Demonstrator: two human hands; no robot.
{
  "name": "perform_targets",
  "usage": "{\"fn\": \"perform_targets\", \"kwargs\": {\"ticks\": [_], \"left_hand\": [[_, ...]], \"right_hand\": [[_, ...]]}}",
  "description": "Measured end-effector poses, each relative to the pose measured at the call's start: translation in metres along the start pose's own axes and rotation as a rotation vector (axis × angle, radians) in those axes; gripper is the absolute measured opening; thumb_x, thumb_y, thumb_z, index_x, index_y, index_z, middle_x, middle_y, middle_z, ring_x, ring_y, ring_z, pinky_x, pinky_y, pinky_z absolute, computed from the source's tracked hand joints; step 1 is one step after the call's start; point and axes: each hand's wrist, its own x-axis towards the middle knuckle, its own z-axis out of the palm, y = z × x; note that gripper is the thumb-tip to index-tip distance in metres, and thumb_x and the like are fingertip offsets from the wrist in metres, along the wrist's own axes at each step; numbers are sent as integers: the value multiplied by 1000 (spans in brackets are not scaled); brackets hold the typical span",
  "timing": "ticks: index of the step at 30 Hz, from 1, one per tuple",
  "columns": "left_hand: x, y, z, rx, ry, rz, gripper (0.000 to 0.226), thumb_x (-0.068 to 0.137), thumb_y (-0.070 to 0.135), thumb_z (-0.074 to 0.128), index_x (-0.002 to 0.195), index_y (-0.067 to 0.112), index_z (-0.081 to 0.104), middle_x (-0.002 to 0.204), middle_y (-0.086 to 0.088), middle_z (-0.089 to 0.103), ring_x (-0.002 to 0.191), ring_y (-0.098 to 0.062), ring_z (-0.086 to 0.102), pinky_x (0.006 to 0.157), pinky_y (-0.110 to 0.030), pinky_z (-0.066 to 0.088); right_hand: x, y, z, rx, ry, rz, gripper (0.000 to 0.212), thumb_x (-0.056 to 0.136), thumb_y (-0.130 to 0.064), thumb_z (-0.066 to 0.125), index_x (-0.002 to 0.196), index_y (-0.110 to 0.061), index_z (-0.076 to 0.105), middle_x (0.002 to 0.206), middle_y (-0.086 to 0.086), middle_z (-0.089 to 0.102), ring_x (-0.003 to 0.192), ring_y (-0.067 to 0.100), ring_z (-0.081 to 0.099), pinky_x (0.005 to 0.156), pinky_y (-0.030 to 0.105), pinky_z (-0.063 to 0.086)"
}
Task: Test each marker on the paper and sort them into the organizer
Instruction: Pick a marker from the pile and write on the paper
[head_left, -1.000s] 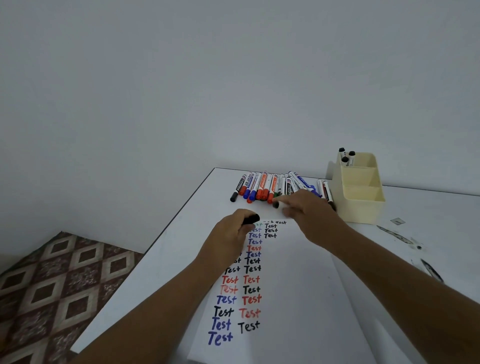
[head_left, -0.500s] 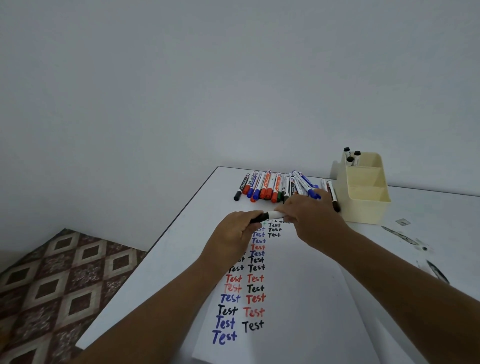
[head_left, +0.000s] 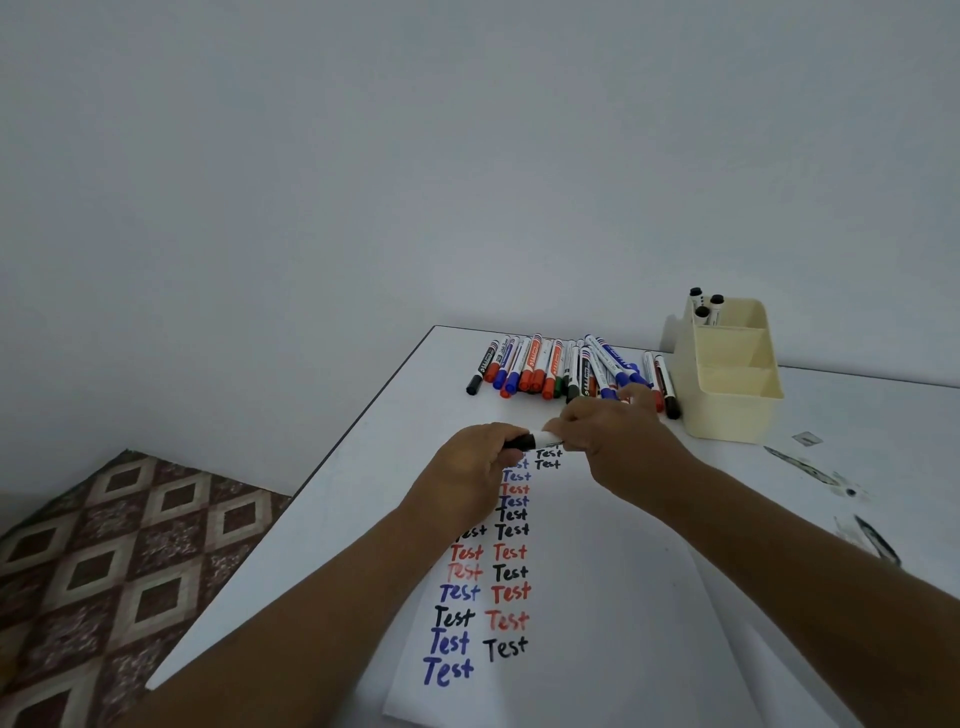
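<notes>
Both hands are now meeting on the black marker (head_left: 535, 441) above the paper (head_left: 597, 597).
Left hand (head_left: 475, 475) is gripping its black end; right hand (head_left: 613, 436) is pinching its white barrel.

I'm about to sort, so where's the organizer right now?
In the head view the cream organizer stands on the white table at the far right, just right of the row of markers, beyond the right hand.

Two bare forearms and hands (head_left: 545, 457) (no sleeves, no rings)

White table (head_left: 395, 441); patterned floor (head_left: 130, 545); grey wall (head_left: 415, 156).
</notes>
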Motion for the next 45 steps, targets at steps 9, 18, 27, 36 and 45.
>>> {"fn": "perform_targets", "kwargs": {"ticks": [9,18,27,36,45], "left_hand": [[2,4,-4,13,-28,-113,34,105,16,47,138,18,53,127,-4,62,115,-18,56,101,-25,41],[-3,-2,0,16,55,6,54,97,50,55,148,37,40,125,12,55,112,-4,48,92,-21,37],[13,-27,-1,-285,191,-192,55,96,31,61,148,27,45,148,4,44,140,-12,33,115,-35,30],[26,-31,12,234,-50,-195,61,99,52,39,157,35,25,166,8,17,154,-18,7,123,-50,9],[28,-36,14,259,-40,-154,57,94,49,46,149,36,41,152,12,42,142,-13,32,119,-51,17]], "right_hand": [[7,-10,-2,-31,78,-45,44,94,-4,55,130,-30,63,117,-11,65,106,15,56,104,41,26],[0,-2,-1,11,108,60,33,99,-20,57,127,-37,60,120,-17,61,112,8,55,103,39,27],[-5,-21,-16,891,435,416,22,91,-24,73,108,-24,60,83,-12,58,75,3,53,68,18,41],[0,-24,21,1804,517,786,12,103,-20,56,104,-9,55,95,28,72,81,33,74,71,40,62],[-2,-12,27,1739,355,675,16,96,-12,67,104,-3,56,98,27,71,92,35,74,80,44,62]]}}
